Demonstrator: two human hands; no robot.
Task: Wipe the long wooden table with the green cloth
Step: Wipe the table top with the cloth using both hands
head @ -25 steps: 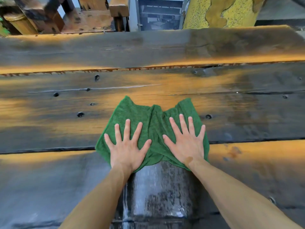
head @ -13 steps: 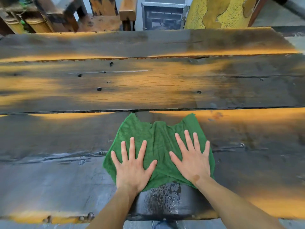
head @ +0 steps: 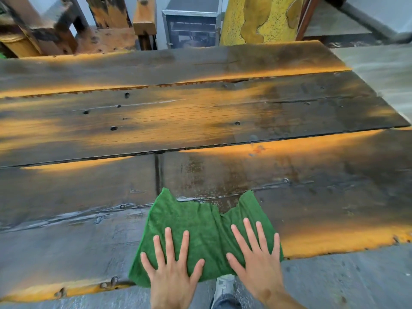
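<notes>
A green cloth (head: 200, 228) lies spread at the near edge of the long wooden table (head: 200, 117), which is built of dark, orange-streaked planks. My left hand (head: 172, 268) presses flat on the cloth's left part with fingers spread. My right hand (head: 258, 259) presses flat on its right part in the same way. The cloth's near hem hangs slightly over the table edge. A wet, darker streak runs on the plank just beyond the cloth.
Behind the table's far edge stand wooden beams (head: 107, 23), a metal-framed cabinet (head: 191, 27) and a yellow slab (head: 260, 18). The table's right end (head: 379, 97) borders grey floor. My shoe (head: 224, 288) shows below the near edge.
Both hands have dragged the cloth toward me, from the middle planks to the table's near edge, leaving a damp trail on the wood.
</notes>
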